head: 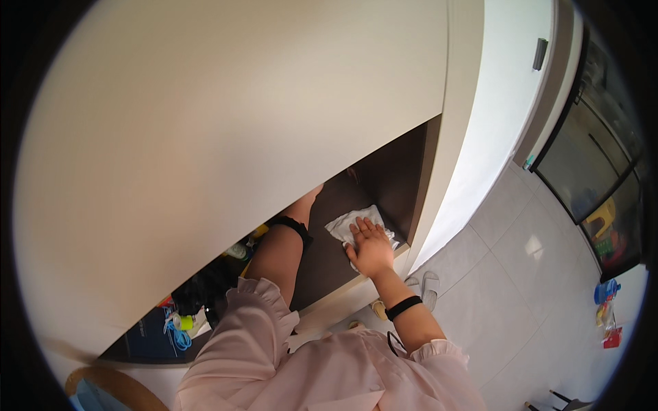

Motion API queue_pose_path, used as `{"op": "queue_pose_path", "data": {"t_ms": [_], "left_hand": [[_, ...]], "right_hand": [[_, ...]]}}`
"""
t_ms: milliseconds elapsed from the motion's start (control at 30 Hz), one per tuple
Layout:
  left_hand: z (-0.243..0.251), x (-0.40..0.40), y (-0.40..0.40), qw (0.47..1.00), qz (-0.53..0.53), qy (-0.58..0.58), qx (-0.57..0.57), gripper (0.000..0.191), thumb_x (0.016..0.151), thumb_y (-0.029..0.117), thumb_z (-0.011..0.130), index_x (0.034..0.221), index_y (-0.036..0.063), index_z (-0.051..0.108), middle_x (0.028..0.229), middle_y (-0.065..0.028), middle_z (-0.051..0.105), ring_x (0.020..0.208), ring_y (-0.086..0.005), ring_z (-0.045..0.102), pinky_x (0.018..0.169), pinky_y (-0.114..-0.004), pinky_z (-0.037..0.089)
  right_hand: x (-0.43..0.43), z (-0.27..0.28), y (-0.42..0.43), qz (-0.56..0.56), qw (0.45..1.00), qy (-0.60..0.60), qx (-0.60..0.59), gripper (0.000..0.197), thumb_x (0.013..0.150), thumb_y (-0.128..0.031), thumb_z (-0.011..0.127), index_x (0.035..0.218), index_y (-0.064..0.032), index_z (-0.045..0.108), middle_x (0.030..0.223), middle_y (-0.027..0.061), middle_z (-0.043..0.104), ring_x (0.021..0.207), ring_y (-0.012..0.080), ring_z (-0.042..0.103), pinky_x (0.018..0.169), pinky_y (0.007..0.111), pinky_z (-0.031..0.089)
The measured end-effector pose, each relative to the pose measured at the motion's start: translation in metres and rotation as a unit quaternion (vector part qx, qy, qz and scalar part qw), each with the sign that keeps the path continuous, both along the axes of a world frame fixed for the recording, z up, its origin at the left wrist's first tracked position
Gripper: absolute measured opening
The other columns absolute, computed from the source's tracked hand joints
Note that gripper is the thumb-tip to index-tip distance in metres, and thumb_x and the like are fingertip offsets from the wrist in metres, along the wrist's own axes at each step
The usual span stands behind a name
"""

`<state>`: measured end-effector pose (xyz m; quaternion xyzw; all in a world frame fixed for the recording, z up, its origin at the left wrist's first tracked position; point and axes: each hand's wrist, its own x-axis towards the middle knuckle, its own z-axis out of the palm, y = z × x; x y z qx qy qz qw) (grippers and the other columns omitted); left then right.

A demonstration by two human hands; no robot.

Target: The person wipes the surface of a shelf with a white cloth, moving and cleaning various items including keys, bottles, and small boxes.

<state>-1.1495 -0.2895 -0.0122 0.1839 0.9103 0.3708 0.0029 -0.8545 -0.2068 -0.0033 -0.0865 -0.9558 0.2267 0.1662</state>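
My right hand [371,247] holds a white cloth [354,222] under its palm, pressed against the dark brown shelf board [329,262] of a low cabinet compartment. Its fingers lie over the cloth, near the compartment's right corner. My left arm reaches into the same opening, farther left. Only the edge of my left hand [311,197] shows at the wrist; the cream cabinet front [231,113] hides its fingers and whatever they touch. A black frilled band [295,226] circles the left forearm, and a black band [403,307] the right wrist.
Left of my left arm lie black bags [198,290], a blue cord [180,336], a yellow-green roll [183,322] and a dark blue box [146,336]. Grey slippers [430,290] rest on the tiled floor [506,287]. A black-framed glass door [586,169] stands far right.
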Motion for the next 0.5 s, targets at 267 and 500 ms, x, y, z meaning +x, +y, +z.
{"op": "queue_pose_path", "data": {"t_ms": [267, 500], "left_hand": [[-0.028, -0.034, 0.04, 0.966, 0.079, -0.211, 0.125, 0.041, 0.074, 0.007, 0.074, 0.11, 0.006, 0.055, 0.09, -0.0075, 0.062, 0.072, -0.0182, 0.061, 0.057, -0.034, 0.055], [-0.034, -0.035, 0.044, 0.985, 0.052, -0.155, 0.05, 0.048, 0.064, 0.01, 0.08, 0.106, 0.0036, 0.057, 0.094, -0.0088, 0.063, 0.08, -0.0209, 0.061, 0.067, -0.034, 0.053]], "right_hand": [[0.002, -0.007, 0.007, -0.009, 1.0, 0.016, -0.008, 0.052, 0.084, -0.037, 0.05, 0.126, -0.0073, 0.053, 0.14, 0.0097, 0.043, 0.133, 0.0241, 0.035, 0.112, 0.039, 0.022], [0.002, -0.005, 0.006, -0.013, 1.0, 0.027, -0.005, 0.049, 0.084, -0.037, 0.052, 0.125, -0.0088, 0.055, 0.138, 0.0087, 0.046, 0.131, 0.0246, 0.038, 0.111, 0.039, 0.025]]}}
